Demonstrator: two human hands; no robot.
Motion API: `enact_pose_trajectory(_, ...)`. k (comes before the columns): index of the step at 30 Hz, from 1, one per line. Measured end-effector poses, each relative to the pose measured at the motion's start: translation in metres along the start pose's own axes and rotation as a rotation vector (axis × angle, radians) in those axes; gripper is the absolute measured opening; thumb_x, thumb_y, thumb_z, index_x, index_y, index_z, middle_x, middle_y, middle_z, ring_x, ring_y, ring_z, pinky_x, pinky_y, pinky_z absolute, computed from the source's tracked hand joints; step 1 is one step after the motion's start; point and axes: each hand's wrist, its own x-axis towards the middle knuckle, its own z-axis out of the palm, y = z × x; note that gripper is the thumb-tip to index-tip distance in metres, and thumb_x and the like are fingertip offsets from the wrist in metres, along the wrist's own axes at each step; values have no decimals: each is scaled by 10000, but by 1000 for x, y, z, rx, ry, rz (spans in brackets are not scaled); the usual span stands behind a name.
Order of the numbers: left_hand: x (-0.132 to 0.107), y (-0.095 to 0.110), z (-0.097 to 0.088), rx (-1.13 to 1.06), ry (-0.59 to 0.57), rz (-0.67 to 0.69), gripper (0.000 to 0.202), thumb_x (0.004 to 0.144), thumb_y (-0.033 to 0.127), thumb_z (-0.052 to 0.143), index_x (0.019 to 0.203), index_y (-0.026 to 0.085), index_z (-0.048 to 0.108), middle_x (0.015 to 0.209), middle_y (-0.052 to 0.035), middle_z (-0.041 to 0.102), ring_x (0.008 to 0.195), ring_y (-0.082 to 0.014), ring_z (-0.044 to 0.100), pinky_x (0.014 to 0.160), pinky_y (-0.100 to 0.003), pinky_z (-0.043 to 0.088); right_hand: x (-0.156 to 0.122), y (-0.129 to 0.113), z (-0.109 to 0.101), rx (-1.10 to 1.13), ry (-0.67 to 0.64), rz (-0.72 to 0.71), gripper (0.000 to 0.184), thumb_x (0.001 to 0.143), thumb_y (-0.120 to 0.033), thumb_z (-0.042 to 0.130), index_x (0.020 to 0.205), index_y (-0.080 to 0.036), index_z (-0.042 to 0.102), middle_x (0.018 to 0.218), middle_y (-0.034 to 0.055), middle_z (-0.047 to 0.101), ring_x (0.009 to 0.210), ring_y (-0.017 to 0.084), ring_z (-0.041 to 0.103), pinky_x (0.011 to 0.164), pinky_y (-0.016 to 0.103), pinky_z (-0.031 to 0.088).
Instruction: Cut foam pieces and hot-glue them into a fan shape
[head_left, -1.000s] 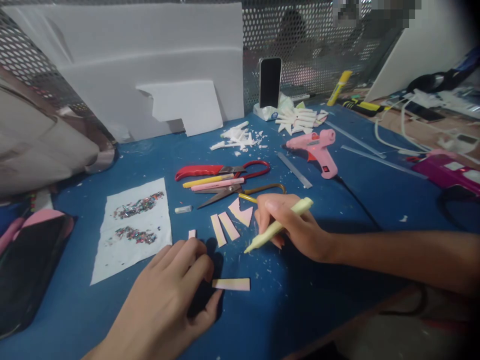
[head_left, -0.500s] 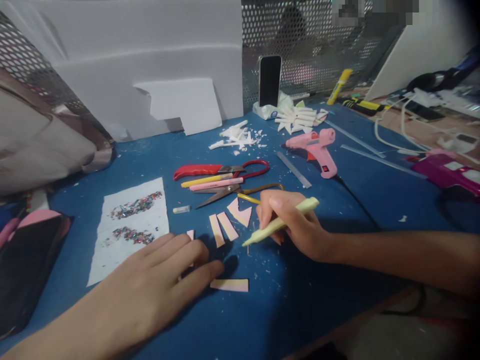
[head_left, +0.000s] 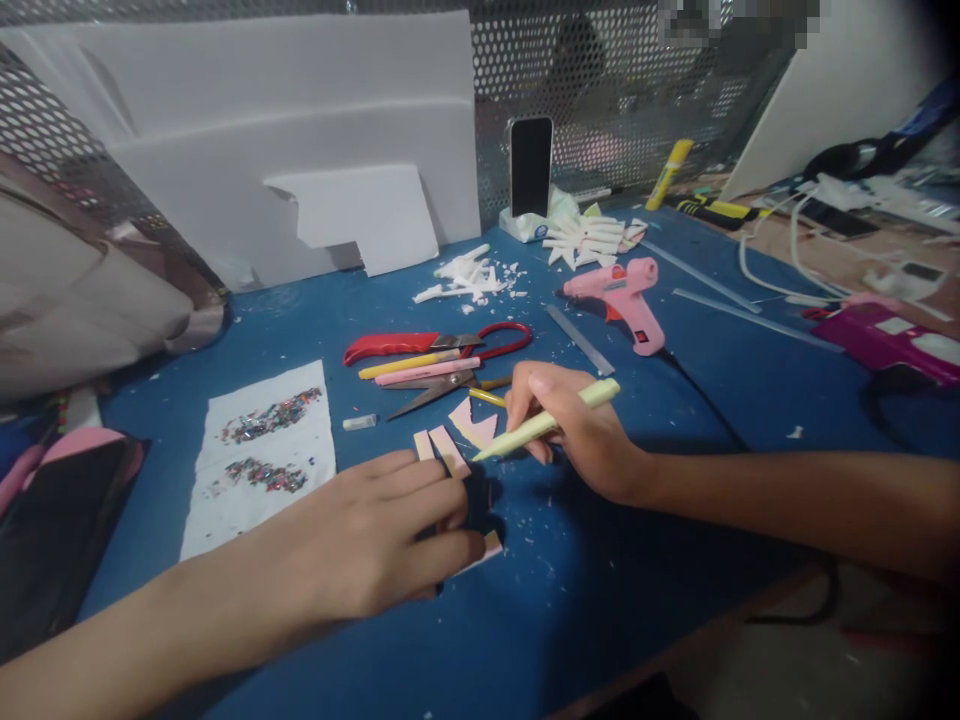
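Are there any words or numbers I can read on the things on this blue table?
No text here can be read.
Pink glue gun: small dark mark on the handle, too blurred.
Magenta box: white labels, too blurred.
Yellow tube: too small to tell.
Phone: screen dark.
Pale yellow pen in the right hand: no print shows.

surface: blue table | back: perforated metal screen | leaning: white foam boards | light: dim
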Motion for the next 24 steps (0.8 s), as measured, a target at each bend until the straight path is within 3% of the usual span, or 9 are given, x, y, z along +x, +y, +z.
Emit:
enact_pose_trajectory(2, 0, -2, 4, -49, -57, -3, 295, 970, 321, 444, 1229, 216, 539, 901, -34, 557, 802, -176, 494, 709, -319, 412, 0, 0, 0, 7, 6, 2, 393, 986, -322, 414, 680, -136, 577, 479, -45, 478, 413, 42, 429, 418, 164, 325)
enact_pose_trajectory(6, 3, -5, 9, -142, -196, -75, 533, 909, 517, 499, 1351, 232, 416, 1048, -68, 516, 923, -226, 499, 799, -377, 433, 1, 0, 0, 26, 37, 3, 388, 991, -305, 396, 683, -142, 567, 483, -47, 478, 413, 42, 420, 411, 161, 315)
enact_pose_trajectory(11, 9, -5, 9, -269, -238, -141, 506, 886, 552, 529, 1275, 235, 462, 1066, -59, 502, 943, -219, 502, 821, -371, 433, 6, 2, -2, 50, 84, 4, 384, 998, -270, 363, 684, -148, 547, 489, -48, 462, 417, 44, 408, 409, 164, 309)
enact_pose_trajectory(16, 3, 1, 9, -248, -192, -178, 484, 835, 564, 603, 1150, 208, 511, 1045, -56, 518, 950, -227, 497, 829, -376, 416, 6, 2, -2, 61, 87, -11, 373, 995, -276, 376, 690, -149, 550, 487, -47, 470, 418, 44, 401, 415, 167, 314)
enact_pose_trajectory(19, -9, 2, 4, -148, -94, -226, 516, 809, 584, 628, 1139, 204, 514, 1035, -58, 530, 914, -221, 502, 767, -351, 402, 4, 1, -2, 65, 78, -21, 362, 986, -280, 392, 688, -151, 551, 501, -46, 478, 423, 43, 405, 411, 167, 312)
enact_pose_trajectory(24, -33, -9, -1, 92, 113, -464, 541, 777, 635, 630, 1100, 209, 547, 993, -45, 541, 852, -209, 506, 730, -339, 380, 3, 2, -2, 61, 68, -26, 371, 992, -307, 400, 696, -152, 561, 509, -43, 488, 421, 44, 403, 410, 173, 320)
